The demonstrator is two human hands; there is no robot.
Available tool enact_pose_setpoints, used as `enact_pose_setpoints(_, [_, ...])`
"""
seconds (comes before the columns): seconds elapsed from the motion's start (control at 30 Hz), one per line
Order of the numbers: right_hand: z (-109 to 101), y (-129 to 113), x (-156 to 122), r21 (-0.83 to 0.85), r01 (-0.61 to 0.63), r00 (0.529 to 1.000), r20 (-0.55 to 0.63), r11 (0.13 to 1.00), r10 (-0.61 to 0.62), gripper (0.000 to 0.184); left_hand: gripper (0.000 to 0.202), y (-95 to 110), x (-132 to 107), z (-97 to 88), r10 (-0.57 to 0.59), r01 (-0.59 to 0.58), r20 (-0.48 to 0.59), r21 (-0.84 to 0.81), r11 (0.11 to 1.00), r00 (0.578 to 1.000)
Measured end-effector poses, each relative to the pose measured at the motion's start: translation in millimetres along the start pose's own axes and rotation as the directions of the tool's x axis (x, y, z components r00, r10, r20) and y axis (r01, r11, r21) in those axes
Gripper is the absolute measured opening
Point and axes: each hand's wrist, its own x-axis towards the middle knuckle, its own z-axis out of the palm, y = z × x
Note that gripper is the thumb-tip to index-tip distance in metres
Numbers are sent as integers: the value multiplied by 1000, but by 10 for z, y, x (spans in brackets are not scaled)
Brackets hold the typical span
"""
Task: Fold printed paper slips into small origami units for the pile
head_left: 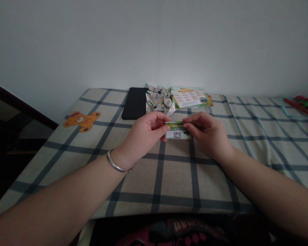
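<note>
Between my two hands is a small printed paper, green along the top with a QR code on its white lower part; it looks folded into a strip. My left hand pinches its left end between thumb and fingers, a silver bangle round that wrist. The right end is held by my right hand, its thumb and forefinger closed at the upper edge. Just beyond my hands lie several folded paper shapes with pointed tips, made of similar printed paper.
A flat black rectangular object lies left of the folded shapes. Right of them is a stack of printed flyers. Colourful strands lie at the far right. The checked tablecloth reaches back to a white wall.
</note>
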Motion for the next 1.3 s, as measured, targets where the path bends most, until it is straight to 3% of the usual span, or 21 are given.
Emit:
enact_pose_setpoints(0.17, [4,20,4,46,-3,1000,22,999,2,11,15,7,3,-4,-35,35,2,17,999,999])
enact_pose_setpoints(0.5, [-31,30,-15,-145,72,997,6,987,-71,14,14,36,1,-14,-53,52,8,98,994,999])
enact_pose_setpoints(1.3, [-25,-22,-5,-263,113,993,0,958,-117,18,9,55,-13,-18,6,-3,-23,146,989,1000])
